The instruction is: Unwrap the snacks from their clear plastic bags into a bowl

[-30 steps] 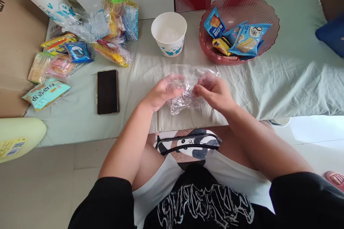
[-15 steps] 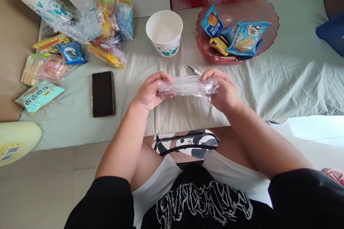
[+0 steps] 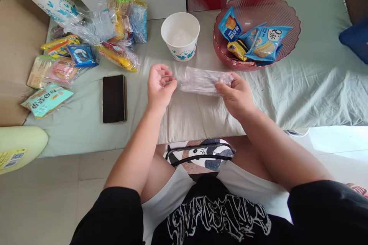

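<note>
My right hand (image 3: 237, 97) is closed on the right end of a rolled clear plastic wrapper (image 3: 202, 80), which it holds just above the cloth-covered table (image 3: 301, 84). My left hand (image 3: 159, 86) sits at the wrapper's left end. Its fingers are curled in a pinch around something thin that I cannot make out. Directly behind the hands stands a white paper cup (image 3: 180, 36) with a blue print and some clear plastic inside.
A red plastic basket (image 3: 287, 11) at the back right holds several snack packets. A black phone (image 3: 114, 98) lies to the left. Further left lie loose snack packets (image 3: 47, 99), bagged snacks (image 3: 123, 19) and a tipped paper cup (image 3: 54, 2). Boxes stand behind.
The crumpled wrapper has been rolled into a long strip and lifted toward the cup. My left hand has slipped off its left end and now pinches just beside it.
</note>
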Tool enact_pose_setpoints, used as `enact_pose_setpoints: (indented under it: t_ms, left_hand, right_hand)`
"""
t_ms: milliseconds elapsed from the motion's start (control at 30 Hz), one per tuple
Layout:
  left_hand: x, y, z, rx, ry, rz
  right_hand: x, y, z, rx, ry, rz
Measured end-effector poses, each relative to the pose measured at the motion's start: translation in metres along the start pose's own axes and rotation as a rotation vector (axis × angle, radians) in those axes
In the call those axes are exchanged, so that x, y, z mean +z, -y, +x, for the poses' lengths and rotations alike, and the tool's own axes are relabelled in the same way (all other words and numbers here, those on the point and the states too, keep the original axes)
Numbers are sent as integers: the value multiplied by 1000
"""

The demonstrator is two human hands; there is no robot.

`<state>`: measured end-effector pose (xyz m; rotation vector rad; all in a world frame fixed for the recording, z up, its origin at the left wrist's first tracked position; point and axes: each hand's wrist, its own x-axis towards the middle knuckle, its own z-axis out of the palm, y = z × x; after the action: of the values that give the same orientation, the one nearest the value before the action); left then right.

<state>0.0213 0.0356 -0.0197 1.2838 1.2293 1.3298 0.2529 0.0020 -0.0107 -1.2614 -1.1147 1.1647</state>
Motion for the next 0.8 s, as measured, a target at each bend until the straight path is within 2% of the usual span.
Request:
enact_pose_setpoints:
  t_ms: [33, 67, 133, 233, 300, 333, 433, 500, 600, 700, 800]
  left_hand:
    - [1, 1, -2, 38, -35, 28]
    - [3, 1, -6, 54, -22, 41]
    - [10, -2, -17, 32, 128, 26]
    - [24, -10, -35, -40, 385, -50]
    - [30, -15, -40, -77, 483, -49]
    - [32, -18, -40, -84, 498, -29]
    - [32, -26, -37, -86, 442, 41]
    - [31, -29, -36, -97, 408, 37]
    - [29, -32, -39, -154, 465, -49]
    - [23, -34, -44, -168, 547, -88]
    - [13, -39, -45, -125, 536, -28]
  right_hand:
    - [0, 1, -1, -42, -34, -71]
    - [0, 3, -2, -92, -62, -153]
    - [2, 8, -8, -216, -64, -285]
    - [8, 12, -18, -363, 131, -327]
    - [12, 12, -23, -340, 249, -331]
    - [13, 11, -24, -311, 240, -348]
    - [13, 6, -23, -269, 15, -428]
    - [11, 2, -21, -278, -74, -420]
    - [10, -3, -19, -230, 21, -329]
    - [14, -4, -25, -111, 149, -234]
    - [20, -4, -34, 12, 188, -84]
